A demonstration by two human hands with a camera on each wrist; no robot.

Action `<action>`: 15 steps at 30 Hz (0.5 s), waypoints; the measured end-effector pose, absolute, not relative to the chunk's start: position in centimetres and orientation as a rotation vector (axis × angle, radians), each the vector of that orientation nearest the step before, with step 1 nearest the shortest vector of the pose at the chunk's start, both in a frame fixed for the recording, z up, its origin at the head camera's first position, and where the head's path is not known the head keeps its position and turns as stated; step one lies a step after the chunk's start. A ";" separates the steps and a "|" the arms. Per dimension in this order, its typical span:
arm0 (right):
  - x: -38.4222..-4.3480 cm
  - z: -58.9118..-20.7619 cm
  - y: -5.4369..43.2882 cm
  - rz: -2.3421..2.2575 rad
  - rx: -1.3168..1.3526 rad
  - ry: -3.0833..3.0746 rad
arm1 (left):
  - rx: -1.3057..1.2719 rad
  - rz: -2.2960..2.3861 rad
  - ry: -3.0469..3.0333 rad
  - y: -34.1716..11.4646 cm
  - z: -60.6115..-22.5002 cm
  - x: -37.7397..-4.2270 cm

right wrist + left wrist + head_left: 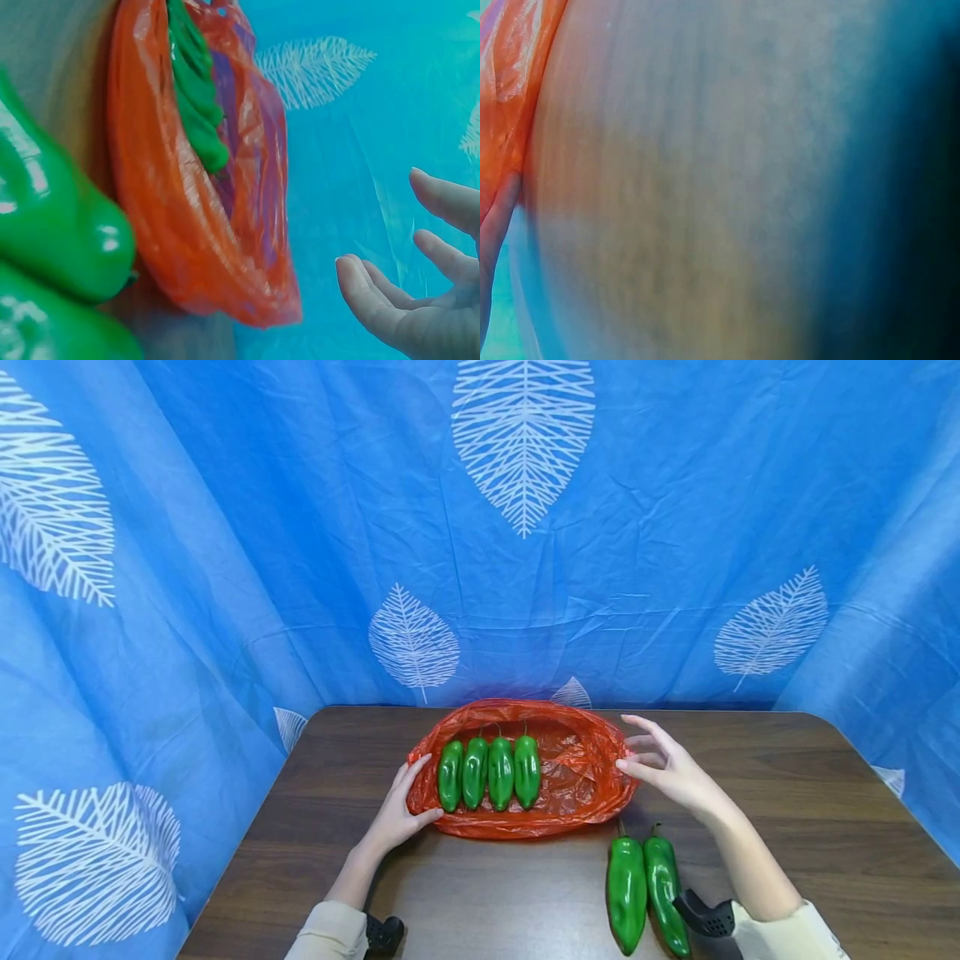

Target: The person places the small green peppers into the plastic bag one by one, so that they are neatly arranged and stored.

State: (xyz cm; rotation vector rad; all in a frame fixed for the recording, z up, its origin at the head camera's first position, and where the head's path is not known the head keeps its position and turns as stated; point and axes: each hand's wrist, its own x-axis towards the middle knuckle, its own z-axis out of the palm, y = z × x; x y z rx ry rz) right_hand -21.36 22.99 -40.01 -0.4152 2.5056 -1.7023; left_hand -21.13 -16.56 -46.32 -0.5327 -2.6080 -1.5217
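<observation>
An orange-red plastic bag (525, 828) lies spread wide, with several green peppers (501, 772) side by side in its left half. At the bag's left end is my left hand (393, 814), fingers and thumb spread along the rim. The left wrist view shows one finger (496, 217) against the orange plastic (506, 97). My right hand (671, 772) is at the bag's right end, fingers apart and loosely bent. In the right wrist view those fingers (371, 300) stand beside the bag (172, 202) with nothing between them.
Two longer green peppers (627, 893) lie on the brown wooden table (300, 852), to the near right of the bag and beside my right forearm. Behind the table's far edge hangs a blue curtain (637, 527) with white leaf prints.
</observation>
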 end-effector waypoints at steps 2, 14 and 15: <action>-20.7 -40.3 23.4 -1.721 -0.397 2.503 | -0.532 -1.519 -2.611 -16.6 -46.4 -21.2; -17.3 -42.5 25.7 -1.704 -0.246 2.580 | -0.548 -1.483 -2.602 -16.5 -46.5 -21.3; -17.0 -42.7 25.8 -1.709 -0.234 2.581 | -0.552 -1.480 -2.599 -16.5 -46.6 -21.3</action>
